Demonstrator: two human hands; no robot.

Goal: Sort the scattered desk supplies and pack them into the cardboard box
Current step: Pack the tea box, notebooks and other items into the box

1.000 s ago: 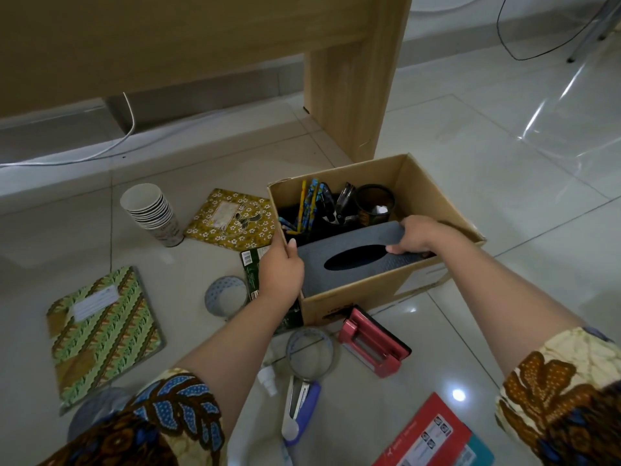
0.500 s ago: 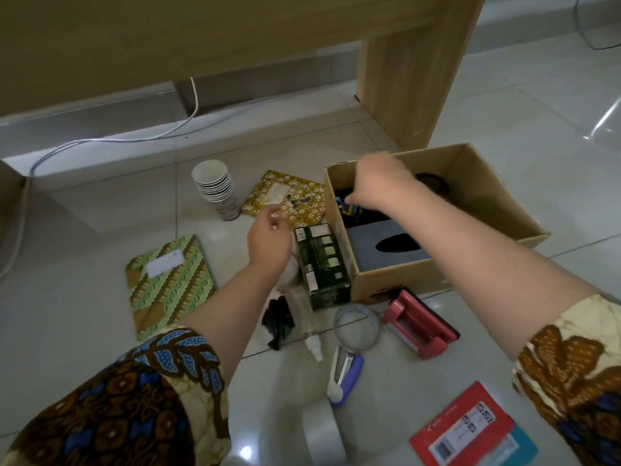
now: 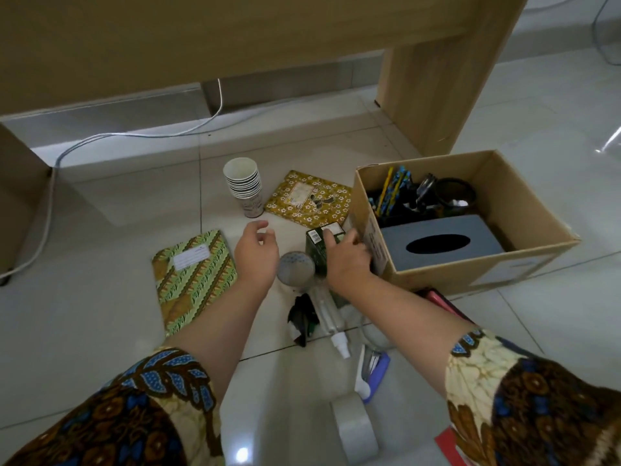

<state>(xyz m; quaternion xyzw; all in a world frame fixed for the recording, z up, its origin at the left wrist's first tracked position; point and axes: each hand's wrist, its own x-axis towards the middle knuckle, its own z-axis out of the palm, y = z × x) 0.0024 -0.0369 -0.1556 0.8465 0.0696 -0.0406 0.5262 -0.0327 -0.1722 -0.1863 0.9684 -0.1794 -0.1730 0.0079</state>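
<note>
Your right hand (image 3: pixel 349 260) has left the cardboard box (image 3: pixel 524 264), now closing on the green carton (image 3: pixel 317 245); left hand (image 3: pixel 257 253) open, empty beside it.

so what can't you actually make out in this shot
Head view only:
- Red item by the cardboard box: mostly hidden behind the right forearm.
- Dark green box: right hand covers it; grip unclear.
- Labels on the striped notebook: too small to read.
- Red packet: cut off by bottom edge.

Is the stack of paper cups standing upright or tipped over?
Upright. The stack of paper cups stands on the floor beside the yellow floral notebook, open mouth facing up, its white rim showing as a full ring.
</note>
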